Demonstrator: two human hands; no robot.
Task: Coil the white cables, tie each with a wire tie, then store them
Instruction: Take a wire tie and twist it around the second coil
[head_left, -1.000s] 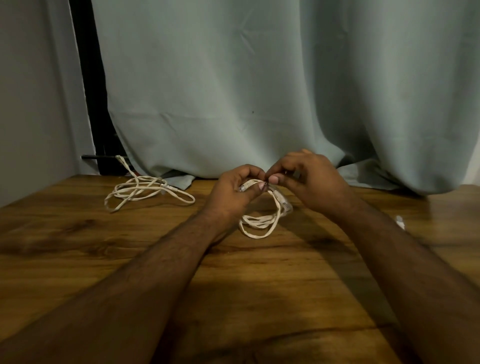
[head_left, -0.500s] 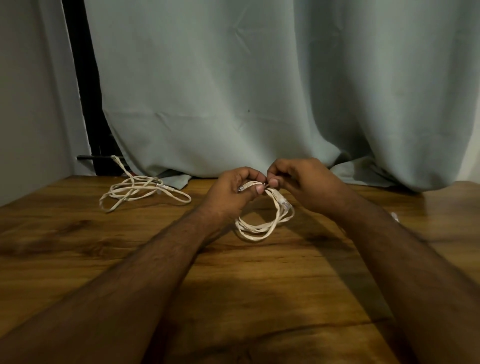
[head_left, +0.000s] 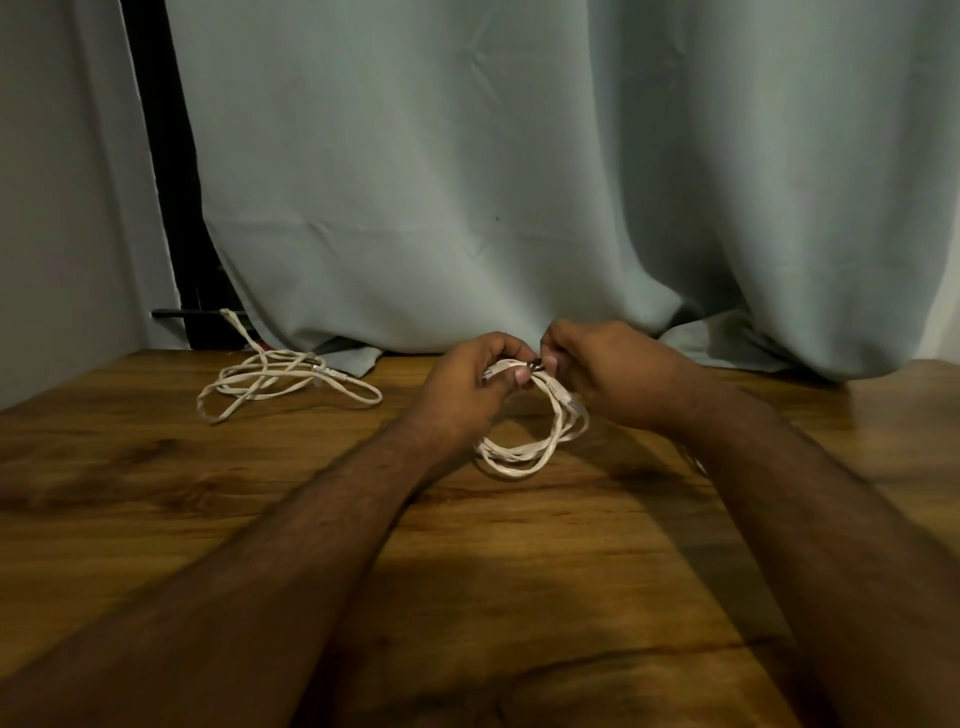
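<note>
Together, left hand (head_left: 467, 387) and right hand (head_left: 608, 371) pinch the coiled cable (head_left: 524, 452), seemingly unlabelled.

Dim room, kinda warm low light. Wooden bench (head_left: 156, 519) with strong dark grain and a bit of shine on the right. Behind it hangs a pale grey-green curtain (head_left: 467, 182), hem bunched on the bench's back edge. Plain wall (head_left: 62, 182) on the left, with a dark vertical gap (head_left: 166, 182) between it and the curtain.

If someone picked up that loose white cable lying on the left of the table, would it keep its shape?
Probably not. The loose cable sprawls in uneven, untied loops, so it would likely sag and unravel. It looks thin, so probably light. Loops may snag each other.
</note>
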